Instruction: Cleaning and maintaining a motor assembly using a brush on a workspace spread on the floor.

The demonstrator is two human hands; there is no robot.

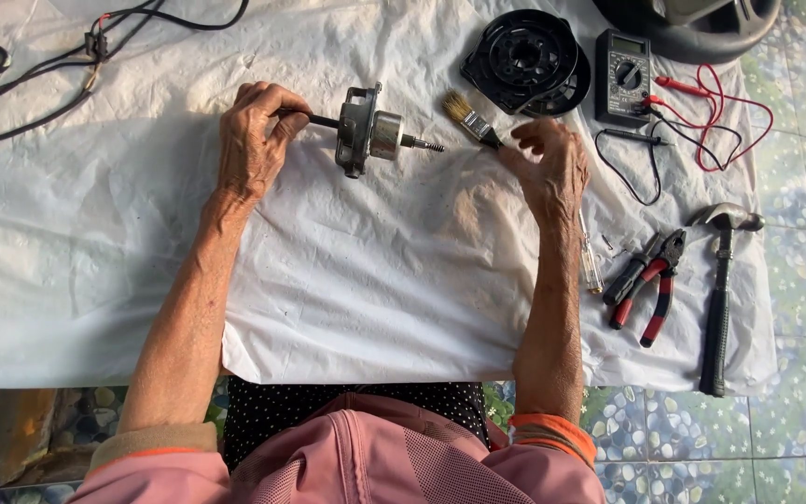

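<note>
My left hand [254, 140] grips the rear shaft of a small grey electric motor [368, 138] and holds it level above the white sheet [375, 280], its threaded front shaft pointing right. My right hand [548, 168] holds a small paintbrush [470, 119] by the handle, with the pale bristles pointing up-left toward the motor's shaft tip. A short gap separates bristles and shaft.
A black round plastic housing [526, 61] and a black multimeter [623, 75] with red and black leads [715, 117] lie at the back right. Pliers [650, 280], a hammer [720, 289] and a screwdriver [591, 266] rest at the right. Black cables [67, 65] trail at the back left.
</note>
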